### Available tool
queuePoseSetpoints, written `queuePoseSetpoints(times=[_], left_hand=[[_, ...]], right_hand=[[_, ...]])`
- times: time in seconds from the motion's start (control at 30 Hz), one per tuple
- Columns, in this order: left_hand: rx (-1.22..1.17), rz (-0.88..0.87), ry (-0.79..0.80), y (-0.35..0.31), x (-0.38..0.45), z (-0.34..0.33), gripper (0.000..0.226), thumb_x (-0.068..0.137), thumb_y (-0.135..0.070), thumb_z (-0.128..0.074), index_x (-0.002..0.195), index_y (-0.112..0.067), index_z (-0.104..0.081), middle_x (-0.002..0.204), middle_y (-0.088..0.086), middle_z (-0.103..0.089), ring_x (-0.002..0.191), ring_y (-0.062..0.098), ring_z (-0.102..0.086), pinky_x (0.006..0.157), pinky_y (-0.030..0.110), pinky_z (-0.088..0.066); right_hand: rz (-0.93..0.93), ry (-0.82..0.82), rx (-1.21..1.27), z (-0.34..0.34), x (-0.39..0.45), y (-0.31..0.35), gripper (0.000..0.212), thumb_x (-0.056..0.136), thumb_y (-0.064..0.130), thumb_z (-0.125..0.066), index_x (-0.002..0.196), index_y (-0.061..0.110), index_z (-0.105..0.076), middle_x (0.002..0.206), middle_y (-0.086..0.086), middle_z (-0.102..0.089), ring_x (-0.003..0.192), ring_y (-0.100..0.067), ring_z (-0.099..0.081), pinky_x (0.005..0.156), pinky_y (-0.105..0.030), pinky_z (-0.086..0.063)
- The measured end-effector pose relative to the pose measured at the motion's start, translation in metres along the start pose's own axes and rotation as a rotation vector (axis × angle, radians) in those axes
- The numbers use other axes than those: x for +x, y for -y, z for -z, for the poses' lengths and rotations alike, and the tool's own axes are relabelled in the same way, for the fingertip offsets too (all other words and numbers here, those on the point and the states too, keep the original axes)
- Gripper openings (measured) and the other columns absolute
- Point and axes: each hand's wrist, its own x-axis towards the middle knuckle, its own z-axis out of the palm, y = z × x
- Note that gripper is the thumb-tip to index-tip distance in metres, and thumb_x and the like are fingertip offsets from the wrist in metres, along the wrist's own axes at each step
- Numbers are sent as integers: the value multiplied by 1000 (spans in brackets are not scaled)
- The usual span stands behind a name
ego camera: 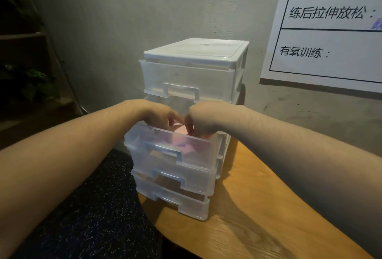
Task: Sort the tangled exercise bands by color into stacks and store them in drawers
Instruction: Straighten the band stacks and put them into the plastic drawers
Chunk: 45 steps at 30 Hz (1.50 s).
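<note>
Pink bands (179,129) sit in pulled-out second drawer (173,151) of clear drawer tower (194,68). Left hand (159,115) and right hand (201,119) reach in, fingers curled down on pink stack (real pinch or just a press, can't tell). Bands look soft, light, floppy; best held flat by edges. Tower stands on wooden table (258,207), by wall chart (330,31).

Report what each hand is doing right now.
Left hand: fingers curled into the open second drawer, on the pink band.
Right hand: fingers pinching the same pink band.
</note>
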Motion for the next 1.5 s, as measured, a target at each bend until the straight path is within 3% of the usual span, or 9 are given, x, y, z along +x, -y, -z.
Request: queuePoseSetpoints(times=[0.1,0.27,0.5,0.67,0.8,0.97,1.17,1.27,1.5], left_hand=[[-5,-36,-123,4,4,-2,10,94,-32,-69,97,-41,-64,88,-15,-63,85,15,-58,70,24,-42],[-192,-96,-296,12,-20,15,4,86,-35,-78,87,-35,-73,86,-3,-71,71,12,-57,65,26,-44],[-474,-201,-658,4,-62,41,9,95,-32,-67,87,-33,-68,61,-23,-63,55,-4,-53,59,24,-45],[-598,-320,-810,-39,-79,57,10,99,-26,-63,90,-30,-63,80,-13,-65,62,1,-58,59,25,-48],[-645,-420,-782,-89,-86,71,9,103,-26,-56,97,-28,-62,88,0,-69,76,9,-66,63,27,-54],[-639,-524,-763,-151,-71,81,27,100,-32,-60,111,-8,-66,89,-3,-65,74,2,-59,61,16,-45],[-649,-578,-712,-223,-43,75,21,92,-39,-65,93,-18,-66,84,-5,-63,77,6,-56,70,28,-45],[-686,-585,-624,-259,-22,56,16,99,-30,-58,103,-16,-66,93,-3,-68,84,11,-63,73,29,-50],[-973,-468,-357,-321,45,-21,30,103,-36,-51,112,-9,-60,105,8,-69,86,14,-71,72,29,-62]], right_hand=[[22,-65,90,-3,1,-4,22,96,32,-61,115,24,-70,99,3,-68,82,-13,-60,70,-26,-46],[47,-281,367,-2,-11,-16,10,97,33,-58,102,24,-62,97,1,-65,83,-16,-59,65,-28,-45],[15,-595,971,18,-43,-26,5,96,16,-59,93,13,-63,93,-11,-72,81,-22,-72,77,-44,-62],[-41,-723,1324,35,-74,-43,12,95,11,-59,84,15,-60,87,-8,-65,75,-18,-66,67,-32,-56],[-102,-801,1466,44,-110,-67,8,93,15,-54,88,16,-59,83,-5,-62,67,-16,-61,56,-22,-48],[-226,-916,1561,40,-158,-104,26,91,22,-52,108,6,-63,95,-11,-65,78,-22,-63,66,-31,-55],[-391,-1028,1611,18,-212,-137,16,85,22,-57,97,11,-61,83,-10,-62,76,-24,-58,77,-44,-50],[-474,-972,1636,-6,-234,-157,30,71,26,-57,92,7,-66,84,-16,-63,75,-26,-59,74,-41,-46],[-703,-805,1623,-92,-279,-207,11,97,16,-46,93,14,-56,65,-10,-48,35,-9,-34,37,-18,-25]])
